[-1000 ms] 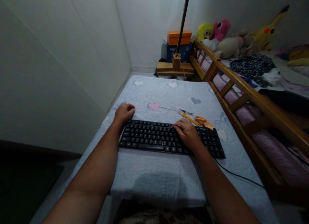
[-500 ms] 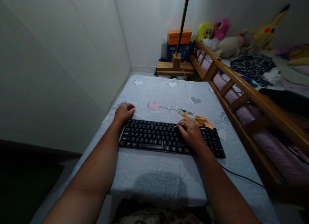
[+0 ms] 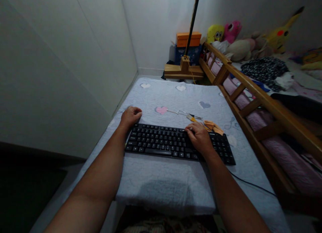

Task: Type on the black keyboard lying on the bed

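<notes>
A black keyboard (image 3: pixel 158 140) lies on the cloth-covered table (image 3: pixel 161 179), its cable running off to the right. Resting by its upper left corner is my left hand (image 3: pixel 130 117), fingers curled together; nothing shows in it. Over the right part of the keys, my right hand (image 3: pixel 198 135) pinches something small and pale, too small to name. Just beyond that hand lie a yellow-handled brush (image 3: pixel 191 118), metal tweezers (image 3: pixel 184 113) and an orange cloth (image 3: pixel 213 126). A thin white stick (image 3: pixel 172 111) lies left of the tweezers.
A wooden bed rail (image 3: pixel 251 89) runs along the table's right side, with plush toys and clothes on the bed behind. Past the far edge stand a wooden base (image 3: pixel 173 71) with a black pole and an orange box (image 3: pixel 188 39). A pale wall is at the left.
The view has shifted very slightly. Both hands remain at about the same places on and beside the keyboard.
</notes>
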Available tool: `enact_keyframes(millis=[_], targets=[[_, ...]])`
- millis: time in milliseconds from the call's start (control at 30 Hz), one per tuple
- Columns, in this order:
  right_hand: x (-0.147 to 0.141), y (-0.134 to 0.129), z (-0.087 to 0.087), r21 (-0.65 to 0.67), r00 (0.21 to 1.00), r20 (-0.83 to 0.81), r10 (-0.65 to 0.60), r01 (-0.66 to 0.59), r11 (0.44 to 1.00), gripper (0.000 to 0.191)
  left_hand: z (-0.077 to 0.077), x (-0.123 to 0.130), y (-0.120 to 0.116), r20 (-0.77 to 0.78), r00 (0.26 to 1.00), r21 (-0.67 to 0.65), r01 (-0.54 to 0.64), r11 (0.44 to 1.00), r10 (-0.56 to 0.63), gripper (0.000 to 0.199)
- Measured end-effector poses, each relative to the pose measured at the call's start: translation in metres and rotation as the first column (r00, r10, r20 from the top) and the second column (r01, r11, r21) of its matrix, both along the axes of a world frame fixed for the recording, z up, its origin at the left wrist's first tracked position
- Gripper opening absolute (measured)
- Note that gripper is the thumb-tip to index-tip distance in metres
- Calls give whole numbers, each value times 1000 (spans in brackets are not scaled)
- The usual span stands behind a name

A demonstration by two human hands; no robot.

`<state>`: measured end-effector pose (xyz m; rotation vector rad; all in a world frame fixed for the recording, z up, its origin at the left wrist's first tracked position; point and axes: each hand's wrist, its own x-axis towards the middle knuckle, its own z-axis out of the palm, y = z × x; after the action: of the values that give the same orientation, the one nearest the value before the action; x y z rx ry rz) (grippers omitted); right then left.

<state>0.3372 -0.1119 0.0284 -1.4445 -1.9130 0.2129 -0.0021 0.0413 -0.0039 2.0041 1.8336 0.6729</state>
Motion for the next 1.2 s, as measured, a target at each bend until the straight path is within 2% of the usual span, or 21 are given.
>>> enact_keyframes(millis=[333, 967, 1200], targets=[[1, 3, -6, 2, 1000, 9, -18, 18, 1000, 17, 2, 1, -2, -4, 1000, -6, -8, 1000, 8, 28], [-1, -2, 5, -37, 1000, -5, 16, -16, 999, 17, 5, 3, -4, 2, 1000, -3, -8, 1000, 8, 29], [4, 7, 6, -91, 997, 73, 27, -20, 996, 17, 7, 3, -4, -10, 1000, -6, -13, 1000, 13, 27]])
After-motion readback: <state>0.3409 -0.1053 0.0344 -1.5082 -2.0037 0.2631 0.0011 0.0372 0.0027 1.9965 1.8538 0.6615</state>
